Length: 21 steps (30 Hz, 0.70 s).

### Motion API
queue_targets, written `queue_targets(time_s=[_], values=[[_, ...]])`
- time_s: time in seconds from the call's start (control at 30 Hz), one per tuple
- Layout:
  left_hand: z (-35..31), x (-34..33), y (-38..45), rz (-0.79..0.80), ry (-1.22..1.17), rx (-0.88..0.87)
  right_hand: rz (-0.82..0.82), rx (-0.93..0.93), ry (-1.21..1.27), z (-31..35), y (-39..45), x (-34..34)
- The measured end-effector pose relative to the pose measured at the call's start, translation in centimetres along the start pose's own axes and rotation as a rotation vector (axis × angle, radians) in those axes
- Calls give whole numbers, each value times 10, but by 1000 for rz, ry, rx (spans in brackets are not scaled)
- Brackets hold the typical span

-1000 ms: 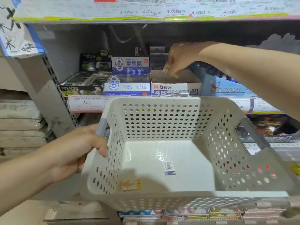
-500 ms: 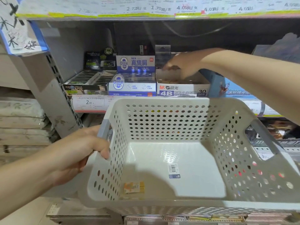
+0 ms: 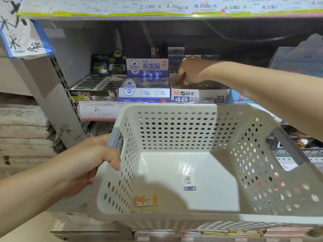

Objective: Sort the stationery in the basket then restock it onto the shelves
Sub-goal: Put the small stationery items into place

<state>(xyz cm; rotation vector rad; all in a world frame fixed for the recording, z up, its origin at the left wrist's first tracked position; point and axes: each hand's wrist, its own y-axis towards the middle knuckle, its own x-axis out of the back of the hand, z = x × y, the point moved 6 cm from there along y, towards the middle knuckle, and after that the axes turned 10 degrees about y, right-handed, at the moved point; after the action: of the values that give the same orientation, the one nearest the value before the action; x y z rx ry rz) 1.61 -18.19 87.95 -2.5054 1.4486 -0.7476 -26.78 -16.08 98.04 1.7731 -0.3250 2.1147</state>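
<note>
So the one eraser point(image 3: 146, 199) left to sort is lying flat on the floor of the basket point(image 3: 174, 109), in the near-left corner, long side running left to right. Everything else hangs off that basket. Our left hand point(image 3: 90, 161) is right beside that corner, fingers wrapped around the basket's grey left handle, so it's the closer hand, but it's busy holding the thing up. Our right hand point(image 3: 190, 70) is well beyond the basket's far wall, reaching down into the 4B eraser box point(image 3: 199, 96) on the shelf point(image 3: 97, 110). Its fingers point down into the box, and we honestly can't tell if they're pinching anything. We'd guess that hand has to come back toward us and left to get the eraser.
</note>
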Motion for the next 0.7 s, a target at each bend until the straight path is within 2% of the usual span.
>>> queue_targets(time_s=[0.17, 0.33, 0.53, 0.63, 0.7], values=[[-1, -2, -1, 9, 19, -10, 54, -5, 64, 2, 3, -2], [-2, -4, -4, 22, 26, -23, -19, 26, 45, -2, 10, -4], [-3, -6, -5, 19, 24, -24, -21, 19, -10, 0, -1, 0], [-2, -4, -5, 14, 17, -24, -210, 22, -64, 18, -28, 22], [-1, -2, -4, 4, -7, -22, -388, 141, -13, 43, -62, 29]])
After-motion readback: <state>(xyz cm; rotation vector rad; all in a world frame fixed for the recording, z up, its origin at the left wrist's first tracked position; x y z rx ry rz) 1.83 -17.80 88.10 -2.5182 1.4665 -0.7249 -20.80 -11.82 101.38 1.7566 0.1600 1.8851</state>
